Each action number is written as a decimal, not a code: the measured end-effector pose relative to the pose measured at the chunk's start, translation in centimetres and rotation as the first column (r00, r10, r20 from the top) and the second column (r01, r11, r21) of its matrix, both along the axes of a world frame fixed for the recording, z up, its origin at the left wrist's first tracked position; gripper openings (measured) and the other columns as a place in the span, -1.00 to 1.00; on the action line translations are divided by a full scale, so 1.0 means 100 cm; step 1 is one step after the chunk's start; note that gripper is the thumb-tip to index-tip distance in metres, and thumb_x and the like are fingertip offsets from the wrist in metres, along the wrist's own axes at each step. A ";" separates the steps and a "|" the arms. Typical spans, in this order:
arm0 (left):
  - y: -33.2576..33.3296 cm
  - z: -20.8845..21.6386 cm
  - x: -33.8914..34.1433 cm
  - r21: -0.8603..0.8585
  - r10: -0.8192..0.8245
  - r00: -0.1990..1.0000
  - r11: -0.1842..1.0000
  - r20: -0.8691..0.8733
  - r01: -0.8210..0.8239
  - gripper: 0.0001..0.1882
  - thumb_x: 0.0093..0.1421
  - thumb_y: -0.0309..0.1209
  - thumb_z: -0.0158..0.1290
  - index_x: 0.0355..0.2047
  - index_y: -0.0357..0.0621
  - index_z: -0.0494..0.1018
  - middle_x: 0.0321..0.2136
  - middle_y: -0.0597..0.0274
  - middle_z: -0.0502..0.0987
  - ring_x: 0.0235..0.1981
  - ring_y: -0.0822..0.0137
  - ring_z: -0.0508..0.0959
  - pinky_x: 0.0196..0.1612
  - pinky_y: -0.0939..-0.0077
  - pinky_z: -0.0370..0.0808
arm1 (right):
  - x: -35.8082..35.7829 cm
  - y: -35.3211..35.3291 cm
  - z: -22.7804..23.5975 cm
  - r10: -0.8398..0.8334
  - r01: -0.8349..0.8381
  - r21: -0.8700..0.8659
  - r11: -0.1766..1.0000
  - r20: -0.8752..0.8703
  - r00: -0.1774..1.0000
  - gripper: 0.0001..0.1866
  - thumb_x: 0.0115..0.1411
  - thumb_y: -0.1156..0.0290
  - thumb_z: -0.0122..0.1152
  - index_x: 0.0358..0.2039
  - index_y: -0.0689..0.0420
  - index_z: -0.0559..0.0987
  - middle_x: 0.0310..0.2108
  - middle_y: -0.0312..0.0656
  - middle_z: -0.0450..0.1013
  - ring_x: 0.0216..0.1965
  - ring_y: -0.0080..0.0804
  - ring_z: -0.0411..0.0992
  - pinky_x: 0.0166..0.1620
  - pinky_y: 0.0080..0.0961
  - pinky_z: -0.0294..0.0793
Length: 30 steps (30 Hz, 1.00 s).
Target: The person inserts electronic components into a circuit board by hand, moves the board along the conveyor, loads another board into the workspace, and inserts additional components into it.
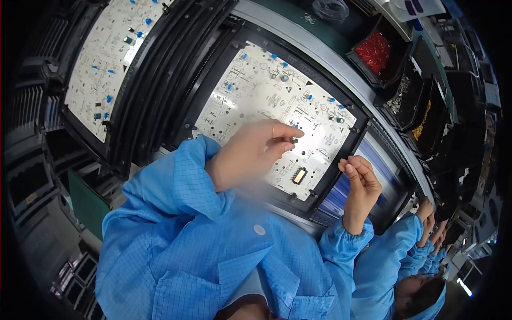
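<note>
A white circuit board [261, 90] lies in a black frame in front of me, carrying several small blue parts and dark capacitors. Over its middle, my left hand [253, 149] has thumb and forefinger closed around a small dark capacitor [294, 141], right at the board's surface. To the right of the board's edge, my right hand [361, 186] is raised with thumb and fingertips pinched together. Whatever it pinches, if anything, is too small to make out. Near the board's lower edge sits a dark rectangular part with a pale top [300, 176].
At the left, a second white board [101, 80] rests in its own black frame. Black bins with red parts [372, 52], silvery parts [399, 96] and yellow parts [422, 120] line the far right. Co-workers in blue sleeves [392, 248] work at the lower right.
</note>
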<state>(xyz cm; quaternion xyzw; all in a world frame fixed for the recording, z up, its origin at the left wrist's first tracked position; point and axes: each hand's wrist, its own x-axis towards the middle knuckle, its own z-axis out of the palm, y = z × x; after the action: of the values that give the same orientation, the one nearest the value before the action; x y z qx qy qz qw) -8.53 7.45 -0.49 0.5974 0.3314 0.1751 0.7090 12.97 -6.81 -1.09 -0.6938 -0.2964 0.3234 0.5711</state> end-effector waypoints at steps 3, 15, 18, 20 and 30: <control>0.002 -0.004 -0.003 -0.086 -0.020 0.997 0.996 0.068 0.026 -0.74 0.22 -0.59 -0.02 -0.07 -0.27 0.47 -0.21 0.21 0.52 -0.25 0.54 0.47 -0.16 0.66 0.45 | -0.009 0.004 0.003 0.002 0.000 -0.033 0.999 0.062 0.998 -0.87 0.13 0.71 0.13 -0.29 0.39 0.57 -0.22 -0.10 0.45 -0.28 -0.33 0.52 -0.11 -0.47 0.56; 0.003 0.000 -0.012 0.017 0.004 0.998 1.000 0.067 -0.005 -0.75 0.26 -0.60 -0.07 -0.07 -0.33 0.44 -0.20 0.17 0.52 -0.24 0.51 0.50 -0.22 0.66 0.43 | -0.017 0.014 -0.005 0.147 -0.041 -0.198 0.979 0.556 0.818 -0.67 0.08 0.76 0.15 -0.11 0.31 0.44 -0.30 -0.11 0.52 -0.28 -0.45 0.51 -0.15 -0.58 0.49; 0.003 0.000 -0.011 -0.097 0.059 0.996 0.994 0.074 -0.051 -0.77 0.25 -0.61 -0.07 -0.09 -0.34 0.43 -0.20 0.16 0.53 -0.19 0.49 0.50 -0.21 0.64 0.44 | -0.018 0.017 -0.007 0.124 -0.028 -0.167 0.986 0.596 0.793 -0.63 0.05 0.73 0.21 -0.11 0.23 0.41 -0.36 -0.16 0.54 -0.34 -0.46 0.53 -0.20 -0.58 0.49; 0.003 -0.003 -0.013 -0.098 0.046 0.996 0.994 0.081 -0.038 -0.79 0.25 -0.61 -0.06 -0.11 -0.34 0.43 -0.20 0.15 0.53 -0.15 0.46 0.51 -0.19 0.63 0.45 | -0.015 0.017 -0.010 0.127 -0.028 -0.160 0.987 0.652 0.747 -0.55 0.03 0.73 0.23 -0.06 0.20 0.35 -0.37 -0.15 0.55 -0.33 -0.43 0.54 -0.20 -0.59 0.48; 0.004 -0.003 -0.016 -0.034 0.040 0.999 0.999 0.007 -0.039 -0.81 0.20 -0.64 0.00 -0.17 -0.32 0.48 -0.27 0.14 0.56 -0.18 0.45 0.53 -0.10 0.62 0.45 | -0.006 0.037 -0.014 0.140 -0.040 -0.162 0.986 0.676 0.724 -0.54 0.02 0.73 0.24 -0.06 0.21 0.34 -0.39 -0.14 0.58 -0.30 -0.47 0.54 -0.17 -0.62 0.45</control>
<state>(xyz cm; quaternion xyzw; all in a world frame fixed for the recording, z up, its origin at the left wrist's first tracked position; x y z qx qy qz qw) -10.17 7.87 -0.77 0.5778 0.3433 0.1858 0.7168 12.39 -3.14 -2.44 -0.7859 -0.4968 0.0917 0.3567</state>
